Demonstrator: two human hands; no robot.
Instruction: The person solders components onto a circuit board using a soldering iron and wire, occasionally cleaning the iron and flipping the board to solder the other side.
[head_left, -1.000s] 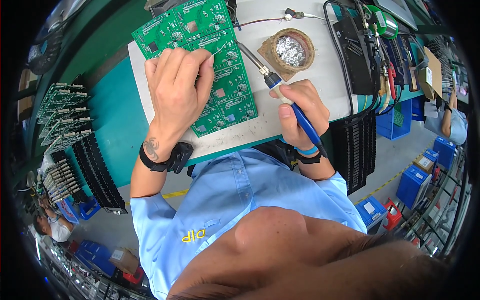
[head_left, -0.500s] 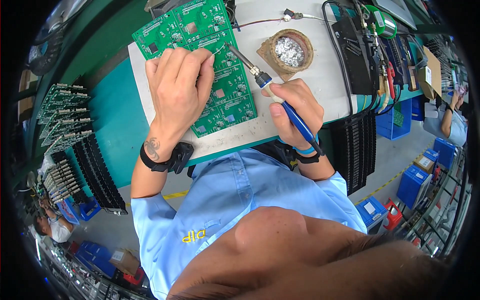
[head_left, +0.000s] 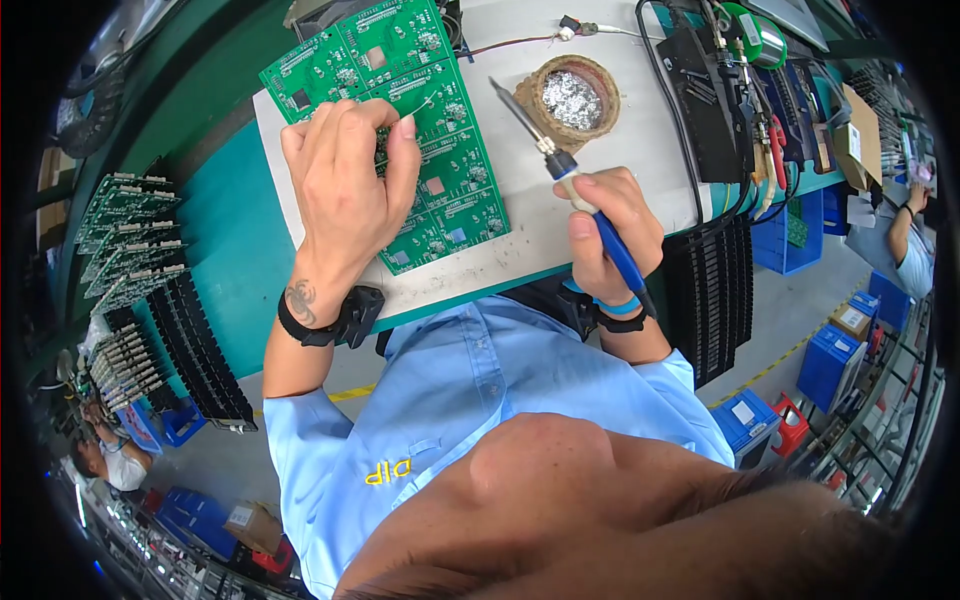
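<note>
**A:** What surroundings are shown?

**B:** A factory workbench is seen from above, its white mat (head_left: 640,150) laid over a teal top. Racks of green boards (head_left: 125,235) are stacked at the left, and blue bins (head_left: 765,420) are set on the floor to the right. Another worker's arm (head_left: 895,235) is visible at the far right edge.

**A:** Where is the work placed?

**B:** A green circuit board panel (head_left: 455,175) is laid flat on the mat, with its long axis running from the upper left down toward the lower right. It is covered in part by the left hand (head_left: 345,190), which is rested on it with fingers curled. A thin solder wire (head_left: 425,103) appears to be pinched between thumb and forefinger, though it is too fine to be made out with certainty.

**A:** And the other hand?

**B:** A soldering iron (head_left: 560,165) with a blue handle is gripped in the closed right hand (head_left: 605,230), pen-fashion. Its shaft is angled up and to the left, and the tip is held clear of the board, just beside the panel's right edge and near a round tray of metal tip-cleaning wool (head_left: 570,100).

**A:** Which hand is nearer the board?

**B:** The left, which is touching it. The board is found to the left of the iron's tip, along the line in which the shaft is pointed.
</note>
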